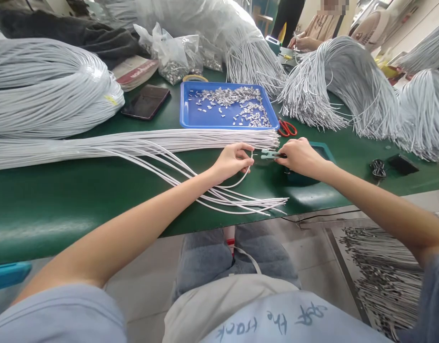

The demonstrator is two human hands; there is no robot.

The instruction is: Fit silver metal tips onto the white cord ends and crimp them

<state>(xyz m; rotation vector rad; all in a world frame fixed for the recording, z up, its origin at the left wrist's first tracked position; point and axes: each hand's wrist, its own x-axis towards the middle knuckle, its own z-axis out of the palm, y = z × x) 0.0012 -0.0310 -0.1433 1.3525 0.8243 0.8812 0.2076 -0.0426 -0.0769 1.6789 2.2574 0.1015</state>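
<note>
**Fingers (242,146) of the left hand (231,161), pinching a white cable (245,178) just left of a hand tool (271,154)**

Pressed between thumb and fingertips: the white cable near its end, rising in a curve from below left, thin tip apparently toward the right. Directly right of these fingertips, across a narrow gap: the tool's pale green head, long axis running left to right, jaws toward the cable. Closed around the dark handle: fingers of the right hand (298,153), partly hidden by the knuckles. Behind and below these: a dark green bin (324,150). Under the left forearm: loose cables (241,206), ends to the right. Beyond both hands: a cable bundle (134,142), then a blue tray (201,120) of small metal pieces (234,96), all on a green surface (80,200).
</note>
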